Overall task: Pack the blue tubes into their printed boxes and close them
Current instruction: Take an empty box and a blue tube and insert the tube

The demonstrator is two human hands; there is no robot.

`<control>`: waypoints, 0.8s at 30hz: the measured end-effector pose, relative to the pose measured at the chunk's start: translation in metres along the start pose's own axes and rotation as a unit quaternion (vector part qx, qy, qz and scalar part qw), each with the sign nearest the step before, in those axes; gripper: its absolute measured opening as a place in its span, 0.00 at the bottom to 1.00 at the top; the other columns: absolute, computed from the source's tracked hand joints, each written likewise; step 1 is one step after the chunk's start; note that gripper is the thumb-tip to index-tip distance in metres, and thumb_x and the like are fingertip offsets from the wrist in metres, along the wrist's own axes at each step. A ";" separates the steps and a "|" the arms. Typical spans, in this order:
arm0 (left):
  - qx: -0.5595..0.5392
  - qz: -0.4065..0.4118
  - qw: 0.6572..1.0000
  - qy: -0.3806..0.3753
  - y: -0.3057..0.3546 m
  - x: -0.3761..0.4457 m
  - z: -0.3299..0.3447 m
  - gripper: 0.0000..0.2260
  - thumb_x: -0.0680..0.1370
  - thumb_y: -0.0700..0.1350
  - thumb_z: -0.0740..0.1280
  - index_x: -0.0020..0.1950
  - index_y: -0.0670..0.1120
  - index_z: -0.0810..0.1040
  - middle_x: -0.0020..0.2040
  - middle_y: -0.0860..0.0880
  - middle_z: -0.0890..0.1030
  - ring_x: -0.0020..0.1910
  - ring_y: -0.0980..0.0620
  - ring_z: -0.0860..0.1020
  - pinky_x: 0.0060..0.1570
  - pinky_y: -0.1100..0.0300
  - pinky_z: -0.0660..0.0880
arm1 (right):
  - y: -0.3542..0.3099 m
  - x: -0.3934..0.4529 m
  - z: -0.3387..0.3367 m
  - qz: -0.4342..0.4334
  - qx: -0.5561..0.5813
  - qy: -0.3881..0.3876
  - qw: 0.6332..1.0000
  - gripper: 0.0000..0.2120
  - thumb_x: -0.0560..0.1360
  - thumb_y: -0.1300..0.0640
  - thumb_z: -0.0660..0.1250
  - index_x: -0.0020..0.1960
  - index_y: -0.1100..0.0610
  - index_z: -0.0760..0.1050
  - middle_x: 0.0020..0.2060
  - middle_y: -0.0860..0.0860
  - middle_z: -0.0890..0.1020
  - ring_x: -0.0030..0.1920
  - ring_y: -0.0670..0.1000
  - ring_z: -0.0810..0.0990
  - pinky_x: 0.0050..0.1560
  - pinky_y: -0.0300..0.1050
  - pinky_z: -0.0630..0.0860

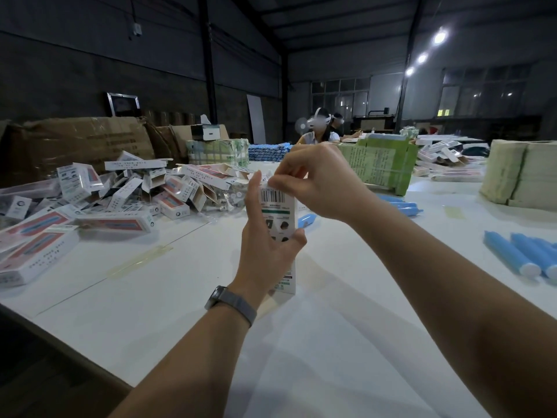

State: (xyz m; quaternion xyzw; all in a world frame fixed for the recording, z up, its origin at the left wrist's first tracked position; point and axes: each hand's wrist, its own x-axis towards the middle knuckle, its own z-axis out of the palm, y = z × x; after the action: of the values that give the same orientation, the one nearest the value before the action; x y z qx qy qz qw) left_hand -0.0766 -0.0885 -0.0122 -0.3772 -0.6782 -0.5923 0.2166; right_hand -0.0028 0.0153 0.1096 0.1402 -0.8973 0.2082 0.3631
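Over our white table (301,342) we hold a printed box (278,212) upright: left hand (265,251) wrapped round its body, right hand (319,182) pinching its top flap, blue tubes (524,254) lying to the right

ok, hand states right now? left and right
Left hand: grip wrapped round the upright printed box, holding it.
Right hand: fingertips pinching the box's top flap.

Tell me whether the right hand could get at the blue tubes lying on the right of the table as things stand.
Probably yes, but not right away. The blue tubes lie in the open with bare table around them, nothing blocking. But the right hand is busy pinching the top flap of the box that the left hand holds.
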 end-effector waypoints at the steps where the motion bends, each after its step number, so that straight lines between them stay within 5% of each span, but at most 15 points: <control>1: -0.004 -0.005 1.000 0.001 0.000 0.000 0.000 0.49 0.72 0.36 0.73 0.69 0.76 0.46 0.53 0.82 0.70 0.51 0.73 0.76 0.40 0.79 0.71 | 0.002 0.000 0.000 0.012 0.016 0.006 1.000 0.06 0.75 0.53 0.72 0.41 0.54 0.84 0.35 0.43 0.80 0.38 0.45 0.79 0.43 0.46 0.78; 6: -0.014 -0.017 1.000 0.012 0.005 -0.002 0.001 0.46 0.71 0.37 0.74 0.65 0.78 0.50 0.51 0.83 0.68 0.49 0.73 0.76 0.35 0.79 0.71 | 0.013 -0.004 -0.009 0.050 0.125 -0.033 0.990 0.03 0.75 0.60 0.72 0.43 0.54 0.83 0.37 0.48 0.85 0.36 0.44 0.83 0.36 0.36 0.79; 13: -0.018 -0.019 1.000 0.014 0.007 -0.001 0.002 0.45 0.71 0.38 0.73 0.71 0.72 0.49 0.52 0.83 0.67 0.51 0.75 0.74 0.36 0.80 0.70 | 0.011 -0.002 -0.013 -0.005 0.048 -0.043 0.998 0.07 0.74 0.60 0.72 0.41 0.49 0.81 0.34 0.41 0.82 0.35 0.37 0.81 0.38 0.29 0.74; 24: -0.022 -0.031 0.999 0.032 0.008 0.000 0.003 0.45 0.71 0.35 0.75 0.65 0.74 0.52 0.51 0.84 0.67 0.52 0.73 0.75 0.37 0.80 0.71 | 0.021 -0.005 -0.008 -0.022 0.091 -0.051 0.994 0.04 0.76 0.60 0.71 0.47 0.60 0.84 0.38 0.45 0.81 0.39 0.43 0.79 0.43 0.36 0.77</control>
State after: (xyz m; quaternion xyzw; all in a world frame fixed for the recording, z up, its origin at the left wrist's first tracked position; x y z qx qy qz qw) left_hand -0.0703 -0.0857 -0.0080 -0.3414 -0.6692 -0.6252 0.2117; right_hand -0.0032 0.0378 0.1051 0.2029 -0.8888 0.2738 0.3066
